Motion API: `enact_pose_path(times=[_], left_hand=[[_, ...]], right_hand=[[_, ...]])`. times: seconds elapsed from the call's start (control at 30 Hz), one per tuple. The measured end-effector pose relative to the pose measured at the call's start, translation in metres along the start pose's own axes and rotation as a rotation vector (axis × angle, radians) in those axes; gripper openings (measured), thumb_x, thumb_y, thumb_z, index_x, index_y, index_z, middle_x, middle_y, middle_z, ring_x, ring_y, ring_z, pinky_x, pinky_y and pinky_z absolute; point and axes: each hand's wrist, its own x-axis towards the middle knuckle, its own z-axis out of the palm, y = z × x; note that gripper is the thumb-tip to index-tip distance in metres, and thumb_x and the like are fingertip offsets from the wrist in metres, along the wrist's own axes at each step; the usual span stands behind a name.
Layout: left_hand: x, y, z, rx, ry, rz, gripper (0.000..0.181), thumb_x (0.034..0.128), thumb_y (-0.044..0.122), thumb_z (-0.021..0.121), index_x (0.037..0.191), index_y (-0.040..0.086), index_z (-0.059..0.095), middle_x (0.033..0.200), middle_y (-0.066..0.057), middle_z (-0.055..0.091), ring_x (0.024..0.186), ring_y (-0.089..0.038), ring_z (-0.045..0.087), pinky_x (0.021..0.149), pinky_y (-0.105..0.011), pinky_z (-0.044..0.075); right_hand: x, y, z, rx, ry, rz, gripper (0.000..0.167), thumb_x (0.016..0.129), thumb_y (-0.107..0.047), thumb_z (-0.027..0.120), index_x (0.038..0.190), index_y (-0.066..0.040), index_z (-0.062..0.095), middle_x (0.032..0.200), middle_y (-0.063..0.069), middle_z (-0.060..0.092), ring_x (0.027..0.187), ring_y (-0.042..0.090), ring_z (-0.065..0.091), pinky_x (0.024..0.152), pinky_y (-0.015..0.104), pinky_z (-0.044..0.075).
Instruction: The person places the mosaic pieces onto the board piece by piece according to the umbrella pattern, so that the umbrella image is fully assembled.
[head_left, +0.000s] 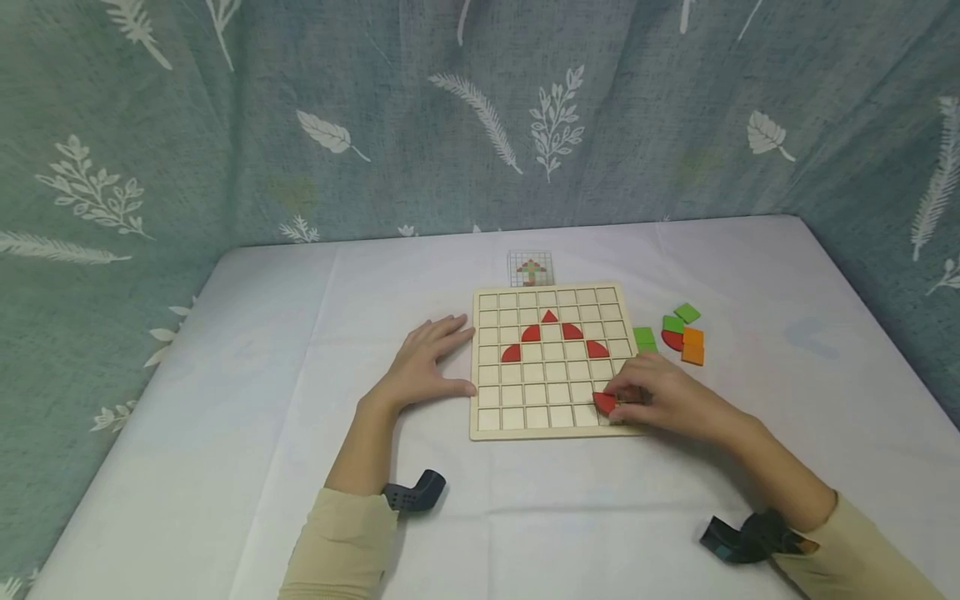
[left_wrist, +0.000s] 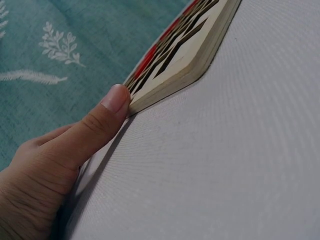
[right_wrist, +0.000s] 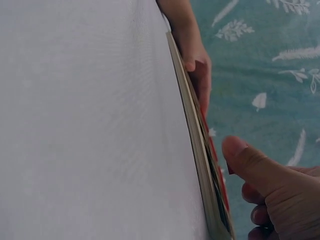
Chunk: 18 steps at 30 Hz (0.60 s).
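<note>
A wooden grid board point(head_left: 555, 434) lies flat on the table. Set in its cells are a red triangle point(head_left: 550, 317) and several red quarter-circle pieces point(head_left: 572, 332), which slope down to either side. My left hand point(head_left: 423, 362) rests at the board's left edge, fingers spread; in the left wrist view the thumb point(left_wrist: 102, 120) touches the board's side near a corner. Over the lower right cells, my right hand point(head_left: 671, 398) pinches a red quarter-circle piece point(head_left: 603, 403) between thumb and fingers. Mostly hidden by the thumb in the right wrist view, only the piece's dark edge shows.
Behind the board lies a small pattern card point(head_left: 530, 268) with a red and green figure on a grid. Right of the board are loose green squares point(head_left: 687, 312), orange squares point(head_left: 693, 346) and a red curved piece point(head_left: 672, 340). A leaf-patterned curtain point(head_left: 405, 125) hangs behind the white-covered table point(head_left: 300, 375).
</note>
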Motion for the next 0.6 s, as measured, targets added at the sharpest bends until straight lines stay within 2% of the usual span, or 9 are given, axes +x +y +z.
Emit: enact_pose_path(times=[0.33, 0.6], left_hand=[[0.000, 0.001, -0.001, -0.014, 0.004, 0.004, 0.095, 0.0610, 0.060, 0.079, 0.141, 0.020, 0.047, 0.153, 0.001, 0.032, 0.143, -0.024, 0.022, 0.119, -0.043, 0.010], [0.001, 0.000, 0.000, -0.002, 0.002, 0.003, 0.095, 0.0610, 0.062, 0.077, 0.141, 0.020, 0.047, 0.153, 0.002, 0.032, 0.143, -0.024, 0.022, 0.119, -0.043, 0.010]], right_hand=[[0.015, -0.010, 0.010, -0.009, -0.035, -0.031, 0.022, 0.074, -0.029, 0.081, 0.090, -0.022, 0.069, 0.075, -0.012, 0.053, 0.079, 0.004, 0.041, 0.065, 0.018, 0.040], [0.025, -0.016, 0.017, -0.003, -0.041, -0.088, 0.024, 0.074, -0.032, 0.081, 0.092, -0.022, 0.069, 0.077, -0.014, 0.055, 0.081, 0.003, 0.042, 0.068, 0.020, 0.043]])
